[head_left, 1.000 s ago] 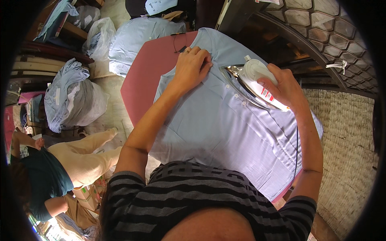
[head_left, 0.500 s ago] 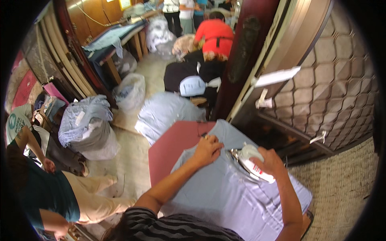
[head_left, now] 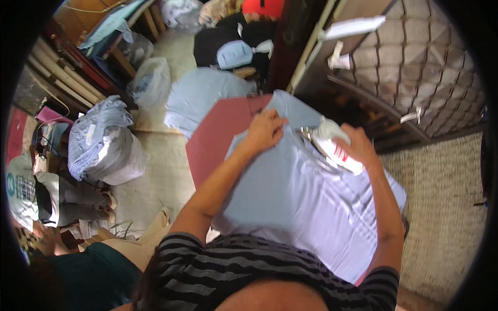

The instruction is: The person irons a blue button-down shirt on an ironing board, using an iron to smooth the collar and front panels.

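A light-blue shirt [head_left: 264, 192] lies spread over a reddish-brown padded board [head_left: 210, 129], with creases in its right half. My right hand [head_left: 361, 147] is wrapped round the handle of a white clothes iron [head_left: 334, 147], whose metal soleplate rests on the shirt near its upper right. My left hand [head_left: 265, 129] is at the shirt's upper left edge, fingers curled down and closed on the cloth. The fingertips are partly hidden.
A light-blue cloth heap [head_left: 207, 96] lies beyond the board, and a stuffed bundle of blue clothes [head_left: 104, 145] stands left. Two people are at the left. A metal lattice gate [head_left: 415, 72] rises at the right, above a woven mat [head_left: 441, 207].
My view has tilted downward, so the board and hands sit higher in the picture. The iron and both hands stay at nearly the same places on the shirt.
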Demonstrator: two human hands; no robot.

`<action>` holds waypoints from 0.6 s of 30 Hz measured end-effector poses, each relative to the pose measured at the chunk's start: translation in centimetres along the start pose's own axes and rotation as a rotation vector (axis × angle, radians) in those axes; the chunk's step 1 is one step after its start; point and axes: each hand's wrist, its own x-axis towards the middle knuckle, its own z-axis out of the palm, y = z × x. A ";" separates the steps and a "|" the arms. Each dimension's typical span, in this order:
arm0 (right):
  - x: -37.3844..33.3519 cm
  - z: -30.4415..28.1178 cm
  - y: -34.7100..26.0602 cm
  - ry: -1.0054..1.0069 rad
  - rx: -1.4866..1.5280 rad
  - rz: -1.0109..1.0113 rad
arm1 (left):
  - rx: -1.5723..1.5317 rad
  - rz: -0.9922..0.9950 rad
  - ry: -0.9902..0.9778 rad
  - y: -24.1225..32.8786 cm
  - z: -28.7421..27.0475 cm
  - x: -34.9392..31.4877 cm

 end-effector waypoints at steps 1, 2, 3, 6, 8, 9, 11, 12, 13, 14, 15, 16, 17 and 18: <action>0.0 -0.1 -0.1 -0.021 -0.009 -0.011 | -0.002 0.030 0.008 0.1 -0.1 0.0; -0.1 -0.2 -0.4 -0.011 0.016 -0.014 | -0.008 -0.014 -0.053 0.4 -0.4 -0.1; 0.1 -0.2 -0.5 -0.022 0.022 0.007 | -0.010 -0.043 -0.090 0.4 -0.5 0.2; 0.8 0.0 -1.2 -0.049 0.040 0.038 | -0.014 -0.062 -0.121 1.0 -1.0 0.6; 1.4 0.4 -1.5 -0.054 0.043 0.020 | -0.015 -0.051 -0.102 1.3 -1.2 0.7; 1.7 0.5 -1.6 -0.055 0.040 -0.007 | -0.013 -0.041 -0.082 1.4 -1.2 0.8; 1.7 0.6 -1.7 -0.057 0.063 -0.014 | -0.009 -0.029 -0.057 1.5 -1.1 0.7; 1.7 0.6 -1.8 -0.066 0.062 0.017 | -0.005 -0.027 -0.051 1.5 -1.1 0.6; 1.5 0.5 -1.8 -0.067 0.072 0.042 | -0.002 -0.024 -0.044 1.5 -1.0 0.5; 1.3 0.3 -1.8 -0.072 0.097 0.059 | -0.007 -0.025 -0.048 1.5 -1.0 0.5; 1.2 0.2 -1.8 -0.079 0.096 0.064 | -0.011 -0.026 -0.049 1.4 -0.9 0.5; 1.2 0.1 -1.8 -0.091 0.110 0.058 | -0.014 -0.028 -0.047 1.4 -0.9 0.5; 1.2 0.1 -1.9 -0.105 0.101 0.104 | -0.012 -0.033 -0.053 1.3 -0.9 0.6; 1.3 0.0 -1.9 -0.094 0.076 0.040 | -0.011 -0.038 -0.061 1.3 -0.9 0.6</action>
